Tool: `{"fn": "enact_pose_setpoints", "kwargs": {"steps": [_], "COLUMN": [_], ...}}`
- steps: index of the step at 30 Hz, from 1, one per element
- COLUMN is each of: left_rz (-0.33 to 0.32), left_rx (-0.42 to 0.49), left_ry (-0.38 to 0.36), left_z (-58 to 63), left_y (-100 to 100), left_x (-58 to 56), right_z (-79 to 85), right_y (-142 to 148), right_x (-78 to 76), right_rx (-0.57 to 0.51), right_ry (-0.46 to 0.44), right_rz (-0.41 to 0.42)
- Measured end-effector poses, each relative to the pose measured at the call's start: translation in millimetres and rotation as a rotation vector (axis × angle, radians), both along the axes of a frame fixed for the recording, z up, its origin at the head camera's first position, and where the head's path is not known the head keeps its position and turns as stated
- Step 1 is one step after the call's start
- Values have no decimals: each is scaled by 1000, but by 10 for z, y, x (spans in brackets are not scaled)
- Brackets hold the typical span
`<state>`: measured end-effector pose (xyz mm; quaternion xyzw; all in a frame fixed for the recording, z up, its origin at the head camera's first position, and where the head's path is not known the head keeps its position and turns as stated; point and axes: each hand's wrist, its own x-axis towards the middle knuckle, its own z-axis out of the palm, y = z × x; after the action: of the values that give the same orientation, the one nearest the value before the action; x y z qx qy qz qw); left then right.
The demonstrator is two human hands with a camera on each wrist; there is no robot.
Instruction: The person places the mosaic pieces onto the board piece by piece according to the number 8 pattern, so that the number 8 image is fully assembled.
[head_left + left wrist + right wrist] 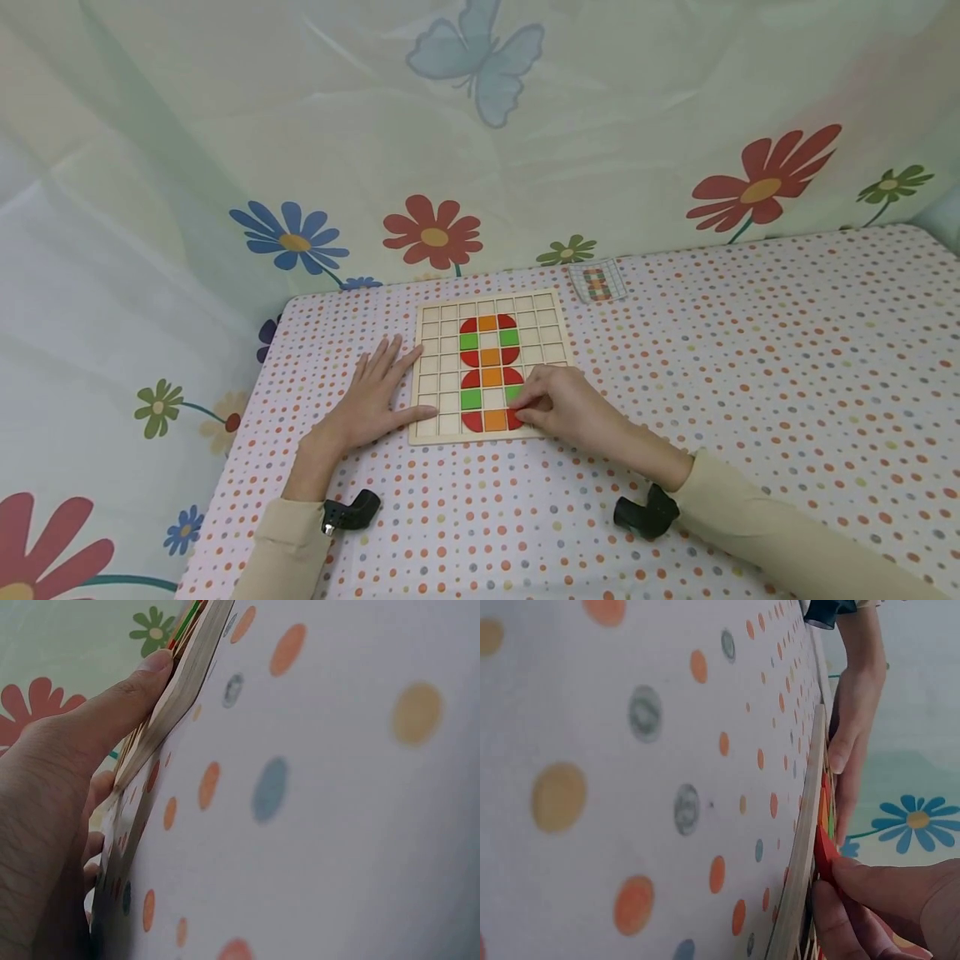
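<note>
Red quarter-round wooden tile [823,855] — sits at the bottom right of the figure-eight pattern, near the front edge of the pale wooden grid board [437,400]. Right hand [558,404] pinches it between thumb and fingertips, the piece tilted up out of its cell. Judged light, stiff, thin and smooth; best taken by its edges.

Left hand [375,396] lies flat, fingers spread, thumb pressing the board's left edge — steadying it. Board rests near the back left corner of the dotted tablecloth [750,375]. Small pattern card [597,282] lies just behind the board.
</note>
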<state>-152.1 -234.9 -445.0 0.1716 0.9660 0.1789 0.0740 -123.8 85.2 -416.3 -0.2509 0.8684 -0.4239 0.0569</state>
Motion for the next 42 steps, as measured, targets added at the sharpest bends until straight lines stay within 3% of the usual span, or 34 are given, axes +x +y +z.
{"fn": "enact_pose_setpoints", "kwargs": {"steps": [14,26,32,37,42], "left_rz": [3,-4,-4,-3,10], "left_rx": [-5,-2,3,-14,-62], "left_ry": [-1,0,-9,-14,-59], "left_z": [26,26,10,15,79], "left_y": [7,12,9,-1,11], "left_x": [18,15,33,29,38], "right_z": [45,1,23,93,56], "right_y": [-32,14,210,478,775], "right_x": [-3,9,-3,-83,-158], "right_rx": [90,19,-13,62,120], "right_ry": [45,17,62,148,206], "right_rz": [38,40,-6,-75,-106]}}
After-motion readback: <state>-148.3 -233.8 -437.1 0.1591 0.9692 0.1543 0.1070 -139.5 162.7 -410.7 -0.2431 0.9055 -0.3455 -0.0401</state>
